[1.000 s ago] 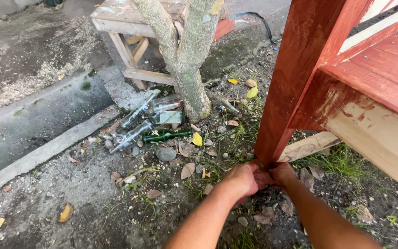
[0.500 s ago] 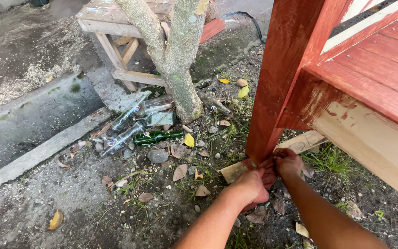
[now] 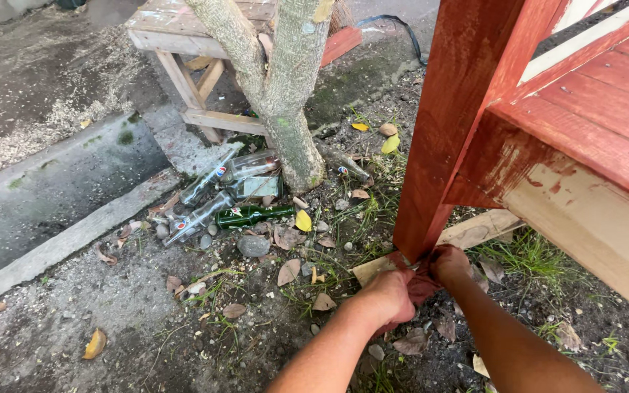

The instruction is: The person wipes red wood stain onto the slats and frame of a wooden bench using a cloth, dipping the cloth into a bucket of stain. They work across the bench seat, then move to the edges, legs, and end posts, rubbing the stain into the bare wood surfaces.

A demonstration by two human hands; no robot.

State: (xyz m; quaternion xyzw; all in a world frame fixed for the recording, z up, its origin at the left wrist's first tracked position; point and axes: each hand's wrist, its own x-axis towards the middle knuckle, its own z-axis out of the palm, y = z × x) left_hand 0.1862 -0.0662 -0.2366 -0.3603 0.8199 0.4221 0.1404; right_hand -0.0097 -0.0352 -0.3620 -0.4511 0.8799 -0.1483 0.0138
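Red-stained post (image 3: 445, 138), both hands apparently gripping a cloth (image 3: 422, 285) at its foot.

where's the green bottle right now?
In the head view the green bottle lies on its side on the ground, left of centre, at the foot of the tree trunk, just below the clear bottles and well left of the red post.

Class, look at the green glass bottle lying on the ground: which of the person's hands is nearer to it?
Left. The left hand lies below-right of the green bottle; the right hand sits farther right, at the red post's base.
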